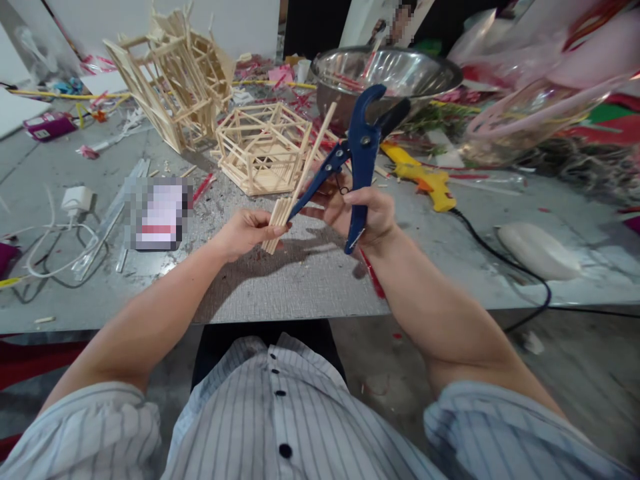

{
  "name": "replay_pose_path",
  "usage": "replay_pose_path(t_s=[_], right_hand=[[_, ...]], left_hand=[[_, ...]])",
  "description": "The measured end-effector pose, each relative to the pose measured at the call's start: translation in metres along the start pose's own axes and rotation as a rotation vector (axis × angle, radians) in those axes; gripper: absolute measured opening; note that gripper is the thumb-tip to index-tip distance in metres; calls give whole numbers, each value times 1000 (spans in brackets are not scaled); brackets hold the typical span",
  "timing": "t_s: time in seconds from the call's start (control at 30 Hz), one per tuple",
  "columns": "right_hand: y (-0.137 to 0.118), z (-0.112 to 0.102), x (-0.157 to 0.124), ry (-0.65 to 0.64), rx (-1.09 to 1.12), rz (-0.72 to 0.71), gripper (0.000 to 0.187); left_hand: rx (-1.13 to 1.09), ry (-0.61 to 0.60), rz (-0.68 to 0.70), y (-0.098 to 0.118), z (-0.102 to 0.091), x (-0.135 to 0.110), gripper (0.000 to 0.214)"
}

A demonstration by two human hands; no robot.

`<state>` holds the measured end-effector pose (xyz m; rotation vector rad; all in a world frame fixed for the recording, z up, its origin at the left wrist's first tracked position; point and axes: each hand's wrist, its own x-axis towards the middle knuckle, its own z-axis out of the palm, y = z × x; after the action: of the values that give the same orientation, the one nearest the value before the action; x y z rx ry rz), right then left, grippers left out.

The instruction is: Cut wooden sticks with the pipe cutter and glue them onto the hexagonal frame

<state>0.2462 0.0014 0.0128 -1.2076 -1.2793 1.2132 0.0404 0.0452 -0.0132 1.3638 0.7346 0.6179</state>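
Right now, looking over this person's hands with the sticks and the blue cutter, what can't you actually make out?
Head view only:
- Wooden sticks: exact count unclear; left hand covers their lower part.
- Blue cutter: blade hidden behind its hooked jaw; right hand wraps one handle.
- Card on the table: pixelated.
- Steel bowl: contents mostly hidden by its rim.
- Pink plastic item: motion-blurred.

Hands hold sticks (295,190), blue cutter (356,160)

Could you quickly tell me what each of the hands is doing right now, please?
Left hand: closed on a small bundle of wooden sticks.
Right hand: closed around the handle of the blue cutter.
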Motion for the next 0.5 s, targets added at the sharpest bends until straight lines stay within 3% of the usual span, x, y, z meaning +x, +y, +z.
replay_pose_path(t_s=[0.1,0.23,0.37,0.5], right_hand=[[2,2,1,41,-33,-72,39],[5,-8,5,188,-25,-204,39],[9,-24,12,385,-541,-181,33],[12,-23,15,327,-890,-178,42]], left_hand=[[24,-22,-14,2,2,-1,23],[24,87,26,5,-5,0,26],[72,187,87,4,-17,2,29],[308,342,200,1,-22,5,21]])
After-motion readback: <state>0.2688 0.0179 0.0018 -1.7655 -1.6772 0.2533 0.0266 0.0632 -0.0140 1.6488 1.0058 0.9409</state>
